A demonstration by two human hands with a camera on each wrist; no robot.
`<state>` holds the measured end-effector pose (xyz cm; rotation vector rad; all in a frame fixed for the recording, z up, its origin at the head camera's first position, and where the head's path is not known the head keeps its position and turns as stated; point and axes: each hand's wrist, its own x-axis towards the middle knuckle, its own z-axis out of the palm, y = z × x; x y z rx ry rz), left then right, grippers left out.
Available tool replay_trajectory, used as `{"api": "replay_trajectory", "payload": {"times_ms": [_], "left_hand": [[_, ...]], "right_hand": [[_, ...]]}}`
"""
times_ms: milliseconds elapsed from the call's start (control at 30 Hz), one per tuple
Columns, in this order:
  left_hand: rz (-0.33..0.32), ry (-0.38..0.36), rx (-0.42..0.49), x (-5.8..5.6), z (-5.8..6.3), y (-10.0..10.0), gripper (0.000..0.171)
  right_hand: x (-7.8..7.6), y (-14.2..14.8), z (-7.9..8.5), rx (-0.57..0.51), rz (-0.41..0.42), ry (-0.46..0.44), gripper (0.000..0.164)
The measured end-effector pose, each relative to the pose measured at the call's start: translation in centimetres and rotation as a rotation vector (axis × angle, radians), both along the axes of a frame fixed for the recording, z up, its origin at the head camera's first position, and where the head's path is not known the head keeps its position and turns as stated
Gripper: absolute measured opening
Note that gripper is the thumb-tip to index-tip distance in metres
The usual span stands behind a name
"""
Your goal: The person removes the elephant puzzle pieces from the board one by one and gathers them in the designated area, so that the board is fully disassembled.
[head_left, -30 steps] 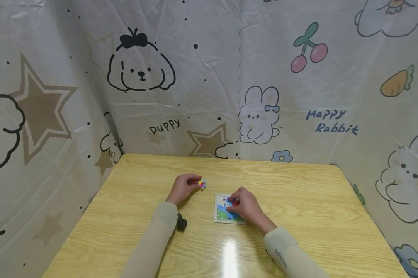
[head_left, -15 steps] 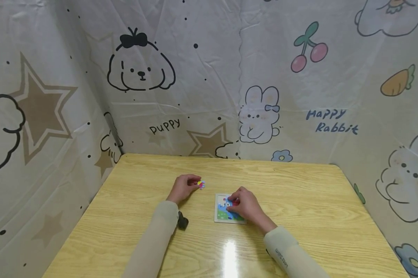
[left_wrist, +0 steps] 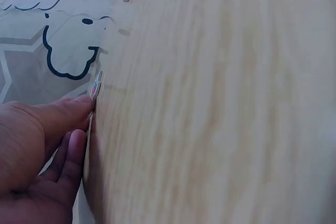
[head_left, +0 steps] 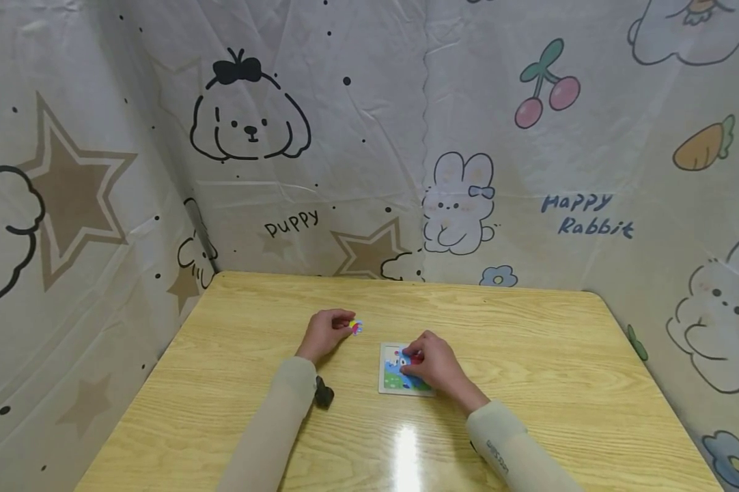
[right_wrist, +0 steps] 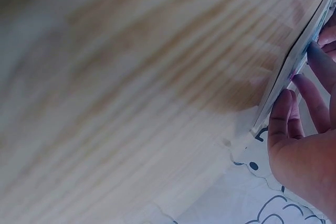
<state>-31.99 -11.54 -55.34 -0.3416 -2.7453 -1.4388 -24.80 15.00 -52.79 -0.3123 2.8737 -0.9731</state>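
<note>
A pale cloth (head_left: 369, 102) with dogs, stars, a rabbit and cherries hangs around a yellow wooden table (head_left: 560, 383). 2 arms in pale sleeves reach over it from the near side, leaning in toward each other.

The left hand (head_left: 323, 335) is farther from the person. Its wrist is low and its fingers point to the right. The thumb and a finger pinch a small, bright puzzle piece (head_left: 357, 326). The piece sits near the far left corner of the picture puzzle (head_left: 382, 372), just outside its pale frame. I cannot tell if the piece touches the table.

The right hand (head_left: 440, 361) comes in from the right side. Its fingers bend down, and the tips touch the blue and red part of the picture. I cannot tell if they pinch a piece there. The puzzle lies flat on the table, with its frame partly under this hand.
</note>
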Motion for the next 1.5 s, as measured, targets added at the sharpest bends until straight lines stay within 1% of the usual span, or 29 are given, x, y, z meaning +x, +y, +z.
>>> {"api": "replay_trajectory", "payload": {"times_ms": [67, 200, 300, 367, 433, 533, 600, 667, 800, 933, 1067, 1267, 1367, 1500], "left_hand": [[0.003, -0.003, 0.016, 0.1, -0.1, -0.1, 0.031], [0.031, -0.021, 0.089, 0.3, 0.1, 0.0, 0.035], [0.044, -0.038, 0.162, 0.8, 0.8, 0.4, 0.037], [0.027, -0.046, 0.179, 1.3, 1.2, 0.9, 0.036], [-0.011, -0.057, 0.162, 1.8, 1.6, 1.5, 0.036], [-0.096, -0.079, 0.106, 2.8, 1.8, 2.4, 0.035], [-0.15, -0.092, 0.068, 3.4, 1.8, 2.9, 0.036], [-0.196, -0.106, 0.052, 4.0, 1.6, 3.2, 0.036], [-0.26, -0.112, 0.031, 5.0, 1.1, 3.8, 0.038], [-0.287, -0.122, 0.015, 5.9, 1.0, 4.2, 0.04], [-0.291, -0.1, -0.005, 6.4, 1.1, 4.5, 0.041], [-0.286, -0.059, -0.01, 6.4, 0.8, 4.8, 0.036], [-0.276, -0.05, -0.022, 6.4, 0.7, 4.8, 0.034], [-0.262, -0.05, -0.038, 6.4, 0.7, 4.9, 0.034]], "right_hand": [[0.0, 0.0, 0.0, 0.001, 0.0, -0.002, 0.03], [-0.1, -0.1, 0.1, 0.001, 0.0, -0.005, 0.03], [0.0, 0.0, 0.3, -0.004, 0.0, -0.007, 0.03], [0.0, 0.0, 0.3, -0.009, -0.001, -0.009, 0.03], [0.0, 0.0, 0.4, -0.012, -0.003, -0.011, 0.03], [0.0, 0.0, 0.4, -0.007, -0.003, -0.012, 0.029], [-0.1, 0.0, 0.3, 0.002, -0.002, -0.009, 0.029], [-0.1, 0.1, 0.3, 0.009, -0.001, -0.006, 0.03], [-0.1, 0.1, 0.1, 0.018, 0.0, 0.005, 0.03], [-0.2, 0.2, -0.2, 0.023, 0.011, 0.015, 0.031], [-0.3, 0.9, -0.1, -0.001, 0.051, 0.004, 0.029], [-0.9, 2.2, -0.2, -0.052, 0.104, -0.049, 0.026], [-1.1, 2.2, -0.3, -0.064, 0.1, -0.072, 0.027], [-1.1, 2.1, -0.3, -0.066, 0.088, -0.076, 0.027]]}}
